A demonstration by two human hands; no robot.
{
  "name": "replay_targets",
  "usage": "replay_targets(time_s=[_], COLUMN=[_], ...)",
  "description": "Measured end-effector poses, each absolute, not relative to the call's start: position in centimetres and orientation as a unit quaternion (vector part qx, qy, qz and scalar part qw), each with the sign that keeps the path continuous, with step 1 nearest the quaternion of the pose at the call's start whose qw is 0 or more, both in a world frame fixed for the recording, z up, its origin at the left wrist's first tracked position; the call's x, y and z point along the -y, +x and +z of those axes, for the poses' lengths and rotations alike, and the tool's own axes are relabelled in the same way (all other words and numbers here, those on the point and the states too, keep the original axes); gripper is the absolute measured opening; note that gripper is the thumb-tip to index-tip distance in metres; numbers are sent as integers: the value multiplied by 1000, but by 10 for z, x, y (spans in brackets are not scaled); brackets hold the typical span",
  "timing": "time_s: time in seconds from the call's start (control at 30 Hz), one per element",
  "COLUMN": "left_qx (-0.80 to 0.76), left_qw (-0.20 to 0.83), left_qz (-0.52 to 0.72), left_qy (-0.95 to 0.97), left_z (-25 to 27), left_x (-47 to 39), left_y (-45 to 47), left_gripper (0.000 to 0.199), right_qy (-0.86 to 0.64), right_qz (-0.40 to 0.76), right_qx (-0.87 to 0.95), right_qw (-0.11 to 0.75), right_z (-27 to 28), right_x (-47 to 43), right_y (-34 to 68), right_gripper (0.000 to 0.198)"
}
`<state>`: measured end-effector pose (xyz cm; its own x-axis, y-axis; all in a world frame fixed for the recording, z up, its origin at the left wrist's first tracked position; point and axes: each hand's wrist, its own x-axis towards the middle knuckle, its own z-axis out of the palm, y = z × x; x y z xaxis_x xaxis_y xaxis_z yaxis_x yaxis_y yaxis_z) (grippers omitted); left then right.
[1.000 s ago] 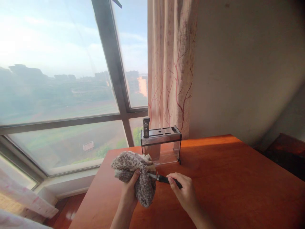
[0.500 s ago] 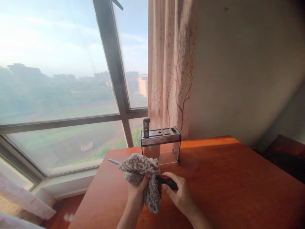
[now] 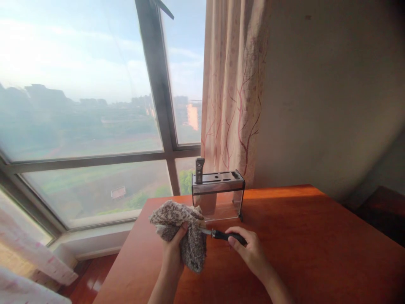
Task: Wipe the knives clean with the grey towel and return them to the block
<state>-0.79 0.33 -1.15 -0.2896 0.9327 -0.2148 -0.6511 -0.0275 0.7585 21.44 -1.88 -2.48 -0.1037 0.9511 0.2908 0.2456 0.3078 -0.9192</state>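
My left hand (image 3: 174, 242) is closed on a shaggy grey-and-white cloth (image 3: 193, 245), which wraps around the metal rod of a sharpening steel. My right hand (image 3: 248, 245) grips the steel's black handle (image 3: 226, 236) between thumb and fingers. A short stretch of bare metal shows between cloth and handle; the cloth hides the rest of the rod. Just beyond the hands stands a clear-sided knife block (image 3: 218, 188) with a slotted metal top. One knife with a dark riveted handle (image 3: 199, 170) sits upright in its left end.
Everything is over a reddish-brown wooden table (image 3: 300, 245). Behind it hang a patterned beige curtain (image 3: 234, 93) and a grey wall (image 3: 316, 105). A large framed window (image 3: 95, 162) fills the left side, with another curtain (image 3: 31, 261) at the lower left.
My right hand has moved right with the handle, while my left hand and the cloth have shifted left. The rod's tip, out beyond the cloth before, is now covered.
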Motion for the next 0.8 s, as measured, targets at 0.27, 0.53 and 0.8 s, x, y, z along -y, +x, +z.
replay_targets(time_s=[0.27,0.53,0.8], left_qx=[-389,-398,-434], left_qw=[539,569,572], left_qz=[732,700,658], left_qy=[149,169,226], left_z=[-6,-24,-29], left_x=[-8,-6,8], left_y=[-18,0,27], left_gripper=[34,42,62], right_qy=[-464,-483,-474], right_qz=[424,421,359], right_qx=[532,501,597], right_qw=[567,582,539], right_z=[-25,-32,-32], right_x=[18,17,26], right_y=[217,198,186], right_gripper=[30,35,31])
